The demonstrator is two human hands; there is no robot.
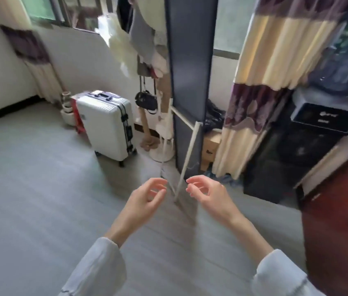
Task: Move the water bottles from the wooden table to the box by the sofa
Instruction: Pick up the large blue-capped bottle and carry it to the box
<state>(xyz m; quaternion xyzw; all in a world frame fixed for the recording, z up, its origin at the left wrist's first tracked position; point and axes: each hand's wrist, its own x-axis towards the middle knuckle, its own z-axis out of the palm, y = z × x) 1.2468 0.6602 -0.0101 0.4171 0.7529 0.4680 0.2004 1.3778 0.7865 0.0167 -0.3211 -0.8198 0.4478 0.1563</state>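
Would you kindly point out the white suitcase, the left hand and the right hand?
white suitcase (106, 127): head view, on its ribbed front shell.
left hand (145, 199): head view, on the palm.
right hand (209, 195): head view, on the palm.

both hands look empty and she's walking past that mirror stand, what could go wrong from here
1. The slanted white leg of the tall dark standing mirror juts onto the grey floor just ahead of the left hand and right hand; a foot could catch it and tip the mirror.
2. The white hard-shell suitcase stands out in the open floor, narrowing the path.
3. No bottles, table or box are in view, and the frame is blurred, so a quick turn could bump something.
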